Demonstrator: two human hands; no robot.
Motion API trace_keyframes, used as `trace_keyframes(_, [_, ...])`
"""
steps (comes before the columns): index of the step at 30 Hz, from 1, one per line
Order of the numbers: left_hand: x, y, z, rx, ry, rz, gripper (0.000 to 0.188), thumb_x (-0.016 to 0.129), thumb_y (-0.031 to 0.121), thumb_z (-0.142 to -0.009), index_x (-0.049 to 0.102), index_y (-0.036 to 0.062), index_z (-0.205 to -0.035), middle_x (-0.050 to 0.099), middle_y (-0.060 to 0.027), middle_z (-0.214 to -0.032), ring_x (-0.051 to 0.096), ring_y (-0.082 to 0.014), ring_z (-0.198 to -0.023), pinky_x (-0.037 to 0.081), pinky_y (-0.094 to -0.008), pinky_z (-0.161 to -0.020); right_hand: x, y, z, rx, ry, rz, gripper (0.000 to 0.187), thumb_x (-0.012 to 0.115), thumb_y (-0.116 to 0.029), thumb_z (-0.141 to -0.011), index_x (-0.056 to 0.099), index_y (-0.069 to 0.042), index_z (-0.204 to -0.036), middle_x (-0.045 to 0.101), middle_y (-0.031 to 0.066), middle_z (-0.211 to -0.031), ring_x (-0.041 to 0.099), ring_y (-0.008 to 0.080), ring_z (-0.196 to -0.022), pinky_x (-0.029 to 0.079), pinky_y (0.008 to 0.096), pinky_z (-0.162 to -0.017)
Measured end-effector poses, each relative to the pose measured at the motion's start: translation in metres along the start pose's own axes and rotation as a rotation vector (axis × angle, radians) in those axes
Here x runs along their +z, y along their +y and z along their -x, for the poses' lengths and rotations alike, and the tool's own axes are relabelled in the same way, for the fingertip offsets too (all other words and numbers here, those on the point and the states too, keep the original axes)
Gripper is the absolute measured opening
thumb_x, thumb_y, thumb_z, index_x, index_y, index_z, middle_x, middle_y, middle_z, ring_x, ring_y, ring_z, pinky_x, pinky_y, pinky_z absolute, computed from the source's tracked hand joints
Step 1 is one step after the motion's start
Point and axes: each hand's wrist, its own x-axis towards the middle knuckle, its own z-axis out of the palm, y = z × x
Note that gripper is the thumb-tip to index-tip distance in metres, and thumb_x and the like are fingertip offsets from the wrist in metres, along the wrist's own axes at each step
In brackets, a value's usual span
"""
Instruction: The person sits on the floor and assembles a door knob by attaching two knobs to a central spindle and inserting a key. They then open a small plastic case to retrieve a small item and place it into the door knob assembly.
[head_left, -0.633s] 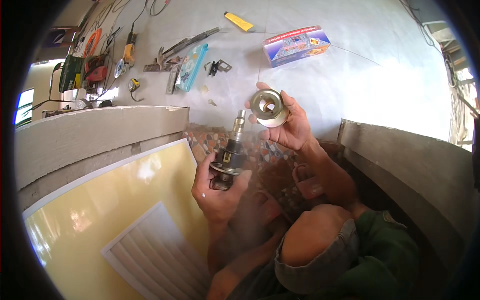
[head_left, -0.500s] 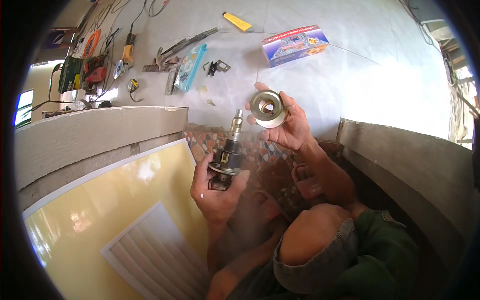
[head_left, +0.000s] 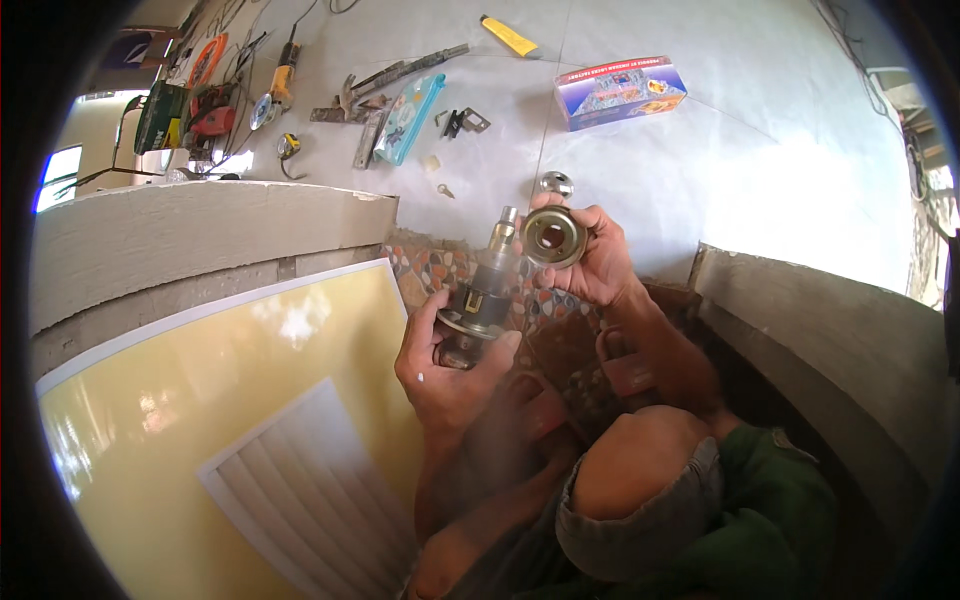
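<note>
My left hand (head_left: 440,360) is closed round the base of a doorknob lock body (head_left: 480,305), a dark cylinder with a round flange and a metal spindle pointing away from me. In my right hand (head_left: 605,262) I grip a round metal rose (head_left: 556,238), brassy, dished and with a hole through its centre. It is held just right of the spindle's tip, and I cannot tell whether they touch. Right beyond my right fingers shows a shiny rounded metal knob (head_left: 557,184); its lower part is hidden by the hand.
On the pale tiled floor lie a small key (head_left: 445,191), a dark latch plate (head_left: 467,122), a teal pouch (head_left: 411,120), a yellow tube (head_left: 509,36) and a printed box (head_left: 620,92). A tape measure (head_left: 288,147) and an angle grinder (head_left: 275,88) lie left. A yellow door panel (head_left: 200,370) leans nearby.
The rose in my right hand has turned and come nearer the spindle. The shiny knob beyond it has come into sight. My view has shifted a little, moving the floor things rightward.
</note>
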Motion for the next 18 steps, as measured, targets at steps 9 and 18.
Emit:
trace_keyframes(9, [-0.006, 0.003, -0.001, 0.047, -0.030, 0.063, 0.066, 0.090, 0.012, -0.064, 0.060, -0.0063, -0.120, 0.070, -0.0114, -0.100, 0.069, -0.0172, -0.086, 0.057, -0.0303, -0.075, 0.041, 0.013, 0.011, 0.126, 0.095, 0.453, 0.030, 0.071, -0.027, -0.094, 0.055, -0.012, -0.115, 0.059, 0.0073, -0.110, 0.060, 0.0192, -0.098, 0.050, 0.0269, -0.058])
trace_keyframes(18, [-0.007, 0.007, 0.000, 0.060, -0.142, 0.010, 0.067, 0.085, 0.008, -0.072, 0.053, -0.0105, -0.127, 0.067, -0.0107, -0.105, 0.064, -0.0138, -0.095, 0.054, -0.0284, -0.083, 0.048, 0.025, 0.008, 0.118, 0.130, 0.603, 0.052, 0.081, -0.033, -0.085, 0.059, -0.007, -0.124, 0.064, 0.0037, -0.106, 0.060, 0.0102, -0.083, 0.047, 0.0211, -0.056])
